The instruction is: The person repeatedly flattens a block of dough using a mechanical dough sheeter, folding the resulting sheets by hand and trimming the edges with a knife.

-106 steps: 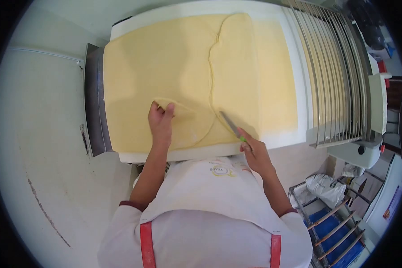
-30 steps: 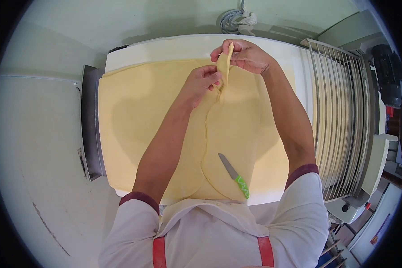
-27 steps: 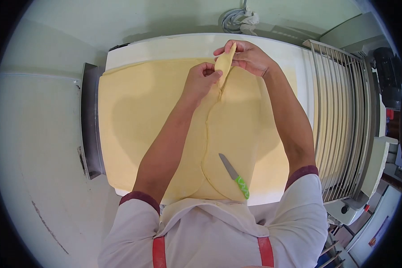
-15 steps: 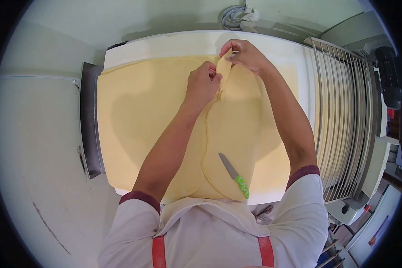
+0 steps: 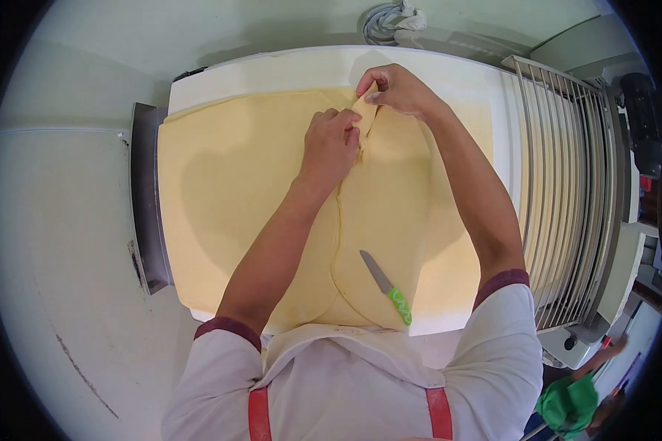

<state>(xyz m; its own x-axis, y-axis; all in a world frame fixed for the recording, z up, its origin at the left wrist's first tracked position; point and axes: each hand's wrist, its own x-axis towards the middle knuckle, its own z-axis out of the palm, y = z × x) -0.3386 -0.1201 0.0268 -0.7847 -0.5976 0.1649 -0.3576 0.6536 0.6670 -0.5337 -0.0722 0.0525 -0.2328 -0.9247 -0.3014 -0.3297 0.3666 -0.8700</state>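
Note:
A broad pale-yellow sheet of dough (image 5: pixel 243 191) lies over the white work surface, with a seam running down its middle. At the seam's far end, my left hand (image 5: pixel 332 143) pinches the dough edge between thumb and fingers. My right hand (image 5: pixel 401 92) grips the upper end of the same raised flap of dough (image 5: pixel 364 110), just beyond the left. A small knife (image 5: pixel 387 288) with a grey blade and a green-and-white patterned handle rests on the dough nearer my body, touched by neither hand.
Metal bars (image 5: pixel 566 198) form a rack along the right side of the surface. A dark metal edge (image 5: pixel 147 198) borders the left. Coiled grey hose (image 5: pixel 384 23) sits by the back wall. Another person in green (image 5: pixel 568 404) is at the lower right.
Both hands have shifted slightly left with the dough flap, which is now folded lower between them. A person in green has come into view at the lower right. The knife has not moved.

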